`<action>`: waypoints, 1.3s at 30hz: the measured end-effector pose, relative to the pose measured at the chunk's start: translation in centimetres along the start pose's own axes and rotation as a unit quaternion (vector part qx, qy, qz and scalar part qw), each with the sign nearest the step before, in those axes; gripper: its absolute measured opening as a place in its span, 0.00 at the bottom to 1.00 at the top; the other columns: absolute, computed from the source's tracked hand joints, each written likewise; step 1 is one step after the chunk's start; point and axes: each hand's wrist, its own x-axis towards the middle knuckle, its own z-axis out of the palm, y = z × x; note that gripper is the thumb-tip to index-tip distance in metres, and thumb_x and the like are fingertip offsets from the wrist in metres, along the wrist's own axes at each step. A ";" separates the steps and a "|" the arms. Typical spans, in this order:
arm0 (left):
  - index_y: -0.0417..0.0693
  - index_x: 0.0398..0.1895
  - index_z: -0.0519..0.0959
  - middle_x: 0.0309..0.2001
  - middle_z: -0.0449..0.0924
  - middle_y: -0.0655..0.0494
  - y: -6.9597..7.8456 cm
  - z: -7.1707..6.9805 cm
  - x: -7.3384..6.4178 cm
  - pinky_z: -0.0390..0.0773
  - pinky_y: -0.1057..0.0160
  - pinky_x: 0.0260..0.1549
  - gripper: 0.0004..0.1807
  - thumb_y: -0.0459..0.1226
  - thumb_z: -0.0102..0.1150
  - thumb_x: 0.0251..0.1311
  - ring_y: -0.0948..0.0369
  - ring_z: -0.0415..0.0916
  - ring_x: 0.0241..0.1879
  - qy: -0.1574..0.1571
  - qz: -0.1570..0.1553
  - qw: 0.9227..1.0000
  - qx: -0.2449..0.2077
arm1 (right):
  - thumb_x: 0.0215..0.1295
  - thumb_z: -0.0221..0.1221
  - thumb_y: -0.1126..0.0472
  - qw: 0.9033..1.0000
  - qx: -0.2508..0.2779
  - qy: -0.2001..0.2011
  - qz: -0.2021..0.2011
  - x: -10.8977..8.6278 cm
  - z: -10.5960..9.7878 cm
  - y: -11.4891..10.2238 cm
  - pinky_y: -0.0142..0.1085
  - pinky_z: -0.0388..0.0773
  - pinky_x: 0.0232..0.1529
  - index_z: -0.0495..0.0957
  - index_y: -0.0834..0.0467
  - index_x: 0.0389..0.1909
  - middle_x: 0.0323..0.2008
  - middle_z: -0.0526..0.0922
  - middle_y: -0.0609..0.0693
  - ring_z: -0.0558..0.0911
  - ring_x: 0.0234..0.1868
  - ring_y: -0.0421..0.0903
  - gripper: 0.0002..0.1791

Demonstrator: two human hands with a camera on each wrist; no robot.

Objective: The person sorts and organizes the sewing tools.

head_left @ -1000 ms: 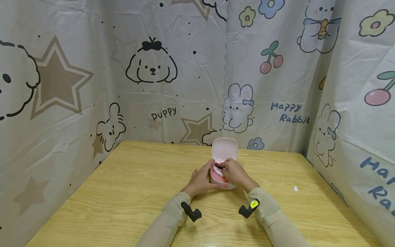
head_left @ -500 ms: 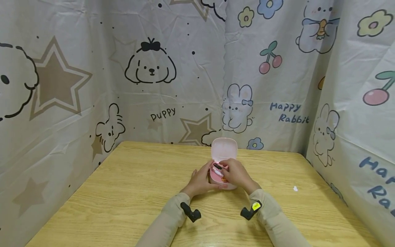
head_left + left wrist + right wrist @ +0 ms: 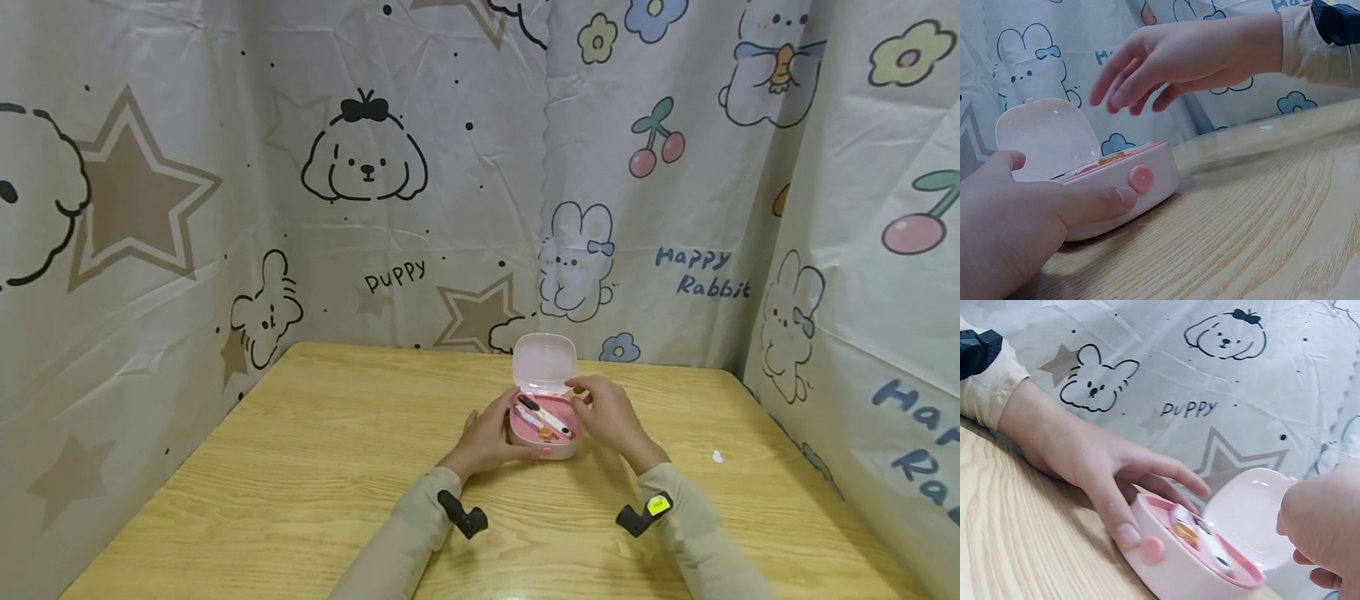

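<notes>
A small pink-and-white box [image 3: 561, 451] stands on the table with its lid [image 3: 545, 363] raised at the back. My left hand [image 3: 486, 435] holds the box at its left side, the thumb along the front wall beside a round pink button [image 3: 1140, 179]. Inside lies a white pen-like stick [image 3: 553, 417] with dark ends, slanting across the box. Next to it are a slim pale piece [image 3: 528, 419] and a small amber piece [image 3: 1185, 535]; their kinds are unclear. Just off the box's right rim hovers my right hand [image 3: 613, 418], fingers loosely bent, holding nothing.
The wooden table [image 3: 360, 433] reaches back to a patterned curtain [image 3: 420, 208] on its far side and both flanks. A tiny white scrap [image 3: 717, 457] lies on the table to the right of the box.
My right hand has come out of the box and moved right. The white stick, partly covered before, now lies uncovered inside. My left hand and the box have stayed put.
</notes>
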 end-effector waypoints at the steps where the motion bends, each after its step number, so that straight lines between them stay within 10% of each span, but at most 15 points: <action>1: 0.54 0.83 0.55 0.78 0.60 0.56 -0.1 0.0 0.0 0.42 0.28 0.69 0.61 0.60 0.79 0.50 0.54 0.58 0.76 0.000 0.000 1.000 0.000 | 0.68 0.62 0.70 1.000 -0.003 0.009 -0.002 -0.1 -0.2 0.3 0.47 0.81 0.39 0.83 0.66 0.55 0.44 0.84 0.60 0.82 0.40 0.54 0.15; 19: 0.51 0.83 0.54 0.79 0.58 0.55 0.1 -0.2 -0.1 0.41 0.27 0.69 0.62 0.60 0.79 0.50 0.53 0.55 0.77 0.000 -0.004 1.000 0.000 | 0.66 0.61 0.72 0.996 -0.038 0.074 0.035 -3.5 -5.0 6.5 0.59 0.80 0.41 0.82 0.69 0.54 0.47 0.83 0.69 0.85 0.41 0.63 0.16; 39: 0.57 0.84 0.53 0.80 0.57 0.59 0.1 0.0 0.1 0.39 0.28 0.70 0.62 0.61 0.78 0.50 0.56 0.55 0.77 -0.002 -0.009 1.000 -0.002 | 0.65 0.51 0.64 0.961 -0.109 -0.011 0.256 -7.9 -8.2 13.4 0.58 0.78 0.34 0.75 0.69 0.62 0.57 0.74 0.77 0.77 0.50 0.75 0.26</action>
